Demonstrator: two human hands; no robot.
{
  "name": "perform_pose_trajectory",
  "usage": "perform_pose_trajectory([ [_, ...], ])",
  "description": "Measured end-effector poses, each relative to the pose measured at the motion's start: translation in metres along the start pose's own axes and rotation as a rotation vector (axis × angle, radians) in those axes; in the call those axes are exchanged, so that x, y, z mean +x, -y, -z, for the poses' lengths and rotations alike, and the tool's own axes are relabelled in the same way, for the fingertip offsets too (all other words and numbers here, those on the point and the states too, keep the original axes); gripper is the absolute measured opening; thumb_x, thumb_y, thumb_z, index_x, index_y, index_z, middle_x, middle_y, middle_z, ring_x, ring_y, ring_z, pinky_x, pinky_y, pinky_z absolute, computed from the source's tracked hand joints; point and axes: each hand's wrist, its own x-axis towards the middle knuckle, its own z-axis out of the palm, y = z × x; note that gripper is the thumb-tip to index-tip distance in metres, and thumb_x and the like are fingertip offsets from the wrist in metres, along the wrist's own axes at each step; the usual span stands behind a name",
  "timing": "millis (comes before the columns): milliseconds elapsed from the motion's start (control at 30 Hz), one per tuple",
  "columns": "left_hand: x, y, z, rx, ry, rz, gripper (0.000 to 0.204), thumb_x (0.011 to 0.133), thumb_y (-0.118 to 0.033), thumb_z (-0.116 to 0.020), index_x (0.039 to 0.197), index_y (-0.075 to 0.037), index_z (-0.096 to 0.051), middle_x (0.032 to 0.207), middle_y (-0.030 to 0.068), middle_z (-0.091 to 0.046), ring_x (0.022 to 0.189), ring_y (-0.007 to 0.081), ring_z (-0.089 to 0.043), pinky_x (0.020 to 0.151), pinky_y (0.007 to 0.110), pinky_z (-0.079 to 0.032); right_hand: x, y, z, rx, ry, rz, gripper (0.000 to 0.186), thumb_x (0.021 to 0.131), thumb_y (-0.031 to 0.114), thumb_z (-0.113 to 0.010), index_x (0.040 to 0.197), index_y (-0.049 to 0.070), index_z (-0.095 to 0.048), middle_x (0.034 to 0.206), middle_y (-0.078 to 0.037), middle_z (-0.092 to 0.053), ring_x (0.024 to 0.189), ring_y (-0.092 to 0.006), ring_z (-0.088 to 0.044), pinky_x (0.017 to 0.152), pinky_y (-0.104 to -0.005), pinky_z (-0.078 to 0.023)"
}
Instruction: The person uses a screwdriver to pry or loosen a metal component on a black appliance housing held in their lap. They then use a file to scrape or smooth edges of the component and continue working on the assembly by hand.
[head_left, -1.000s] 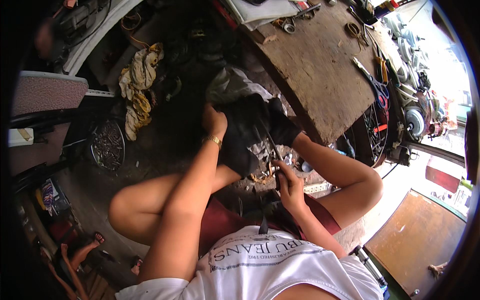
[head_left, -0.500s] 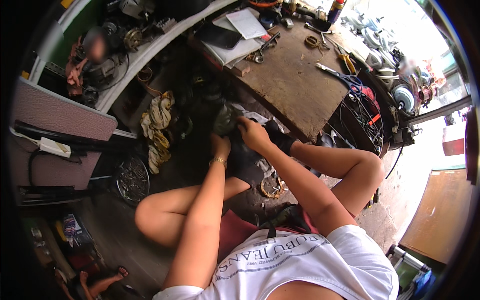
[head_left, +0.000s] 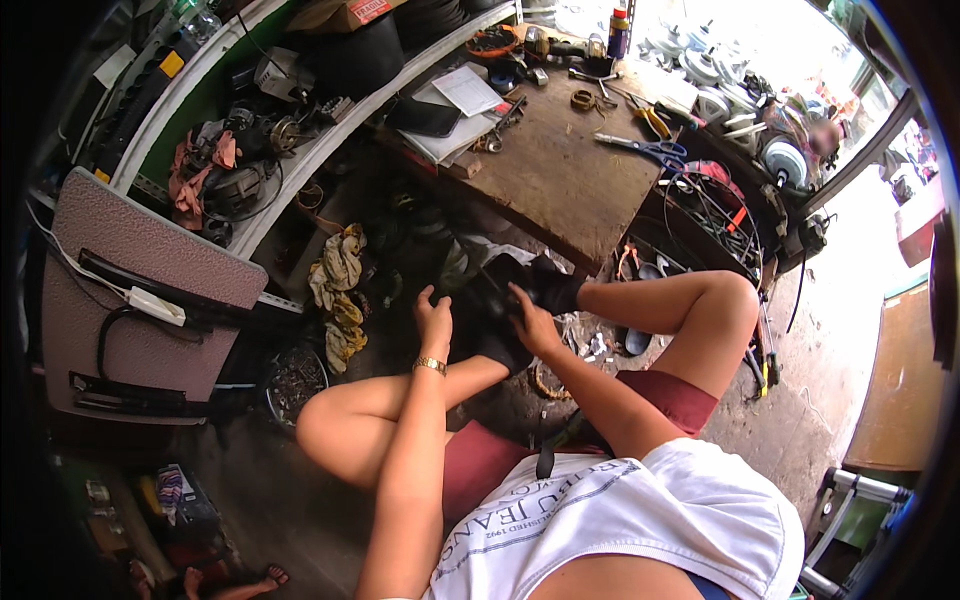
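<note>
My left hand (head_left: 433,322) hovers over the dark floor in front of my crossed shin, with finger and thumb apart and nothing seen between them. A gold-coloured watch or bracelet (head_left: 430,365) circles that wrist. My right hand (head_left: 537,328) is curled at the edge of a black, slightly shiny object (head_left: 500,285) between my dark-covered feet. Its kind is lost in the shadow, and some fingertips are hidden. Just beyond lies a dull greenish-grey rounded shape (head_left: 455,262), too dim to name.
A wooden bench (head_left: 560,180) stands ahead, bearing scissors (head_left: 650,150), pliers (head_left: 653,122), papers and a phone (head_left: 424,117). Stained rags (head_left: 340,290) lie to the left beside a basin of small metal parts (head_left: 297,385). A wire basket (head_left: 715,215) of tools sits right.
Both hands have come down and nearer to me, away from the greenish-grey rounded shape. My left hand has parted from it; my right is now at the black object. The view has shifted.
</note>
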Motion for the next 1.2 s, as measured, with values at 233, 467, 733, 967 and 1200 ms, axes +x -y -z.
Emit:
perform_pose_trajectory([
  [233,-0.018,-0.010,0.018,-0.129,0.030,-0.014,0.043,0.083,-0.009,-0.060,0.125,0.001,-0.056,0.134,0.0199,-0.048,0.125,0.0300,-0.046,0.106,0.037,-0.035,0.031,0.040,0.009,0.035,0.016,-0.255,0.034,0.085,0.019,-0.066,0.117,0.007,-0.063,0.095,-0.022,-0.068,0.088,-0.0379,-0.066,0.075,-0.0426,-0.051],
  [467,-0.039,-0.034,0.023,-0.172,-0.004,-0.003,0.040,0.084,-0.007,-0.058,0.123,0.000,-0.058,0.132,0.0171,-0.050,0.116,0.0260,-0.051,0.101,0.035,-0.038,0.030,0.055,0.014,-0.080,-0.017,-0.286,0.040,0.085,0.025,-0.066,0.121,0.008,-0.062,0.104,-0.019,-0.068,0.095,-0.0378,-0.065,0.082,-0.0433,-0.051],
  [733,-0.030,-0.001,0.008,-0.272,0.067,0.063,0.039,0.094,-0.021,-0.052,0.126,0.002,-0.056,0.133,0.0191,-0.052,0.121,0.0269,-0.050,0.104,0.035,-0.037,0.066,0.098,0.020,-0.278,0.211,-0.260,0.032,0.086,0.028,-0.062,0.114,0.010,-0.063,0.100,-0.021,-0.067,0.093,-0.0382,-0.065,0.078,-0.0476,-0.052],
  [967,-0.022,-0.013,-0.045,-0.512,0.370,0.634,0.069,0.090,-0.057,-0.051,0.136,-0.006,-0.044,0.138,0.0110,-0.047,0.129,0.0344,-0.041,0.106,0.065,-0.016,0.002,0.041,0.027,-0.156,0.115,0.080,0.027,0.082,0.021,-0.065,0.106,0.011,-0.061,0.087,-0.018,-0.065,0.083,-0.0385,-0.063,0.069,-0.0462,-0.051],
  [1200,-0.065,-0.045,-0.030,-0.431,0.500,0.453,0.071,0.082,-0.062,-0.060,0.134,-0.017,-0.046,0.130,0.0015,-0.050,0.117,0.0215,-0.044,0.094,0.045,-0.029,-0.044,0.080,0.053,0.019,-0.062,0.191,0.028,0.075,0.009,-0.071,0.100,0.008,-0.059,0.080,-0.015,-0.060,0.075,-0.0373,-0.060,0.064,-0.0431,-0.048],
])
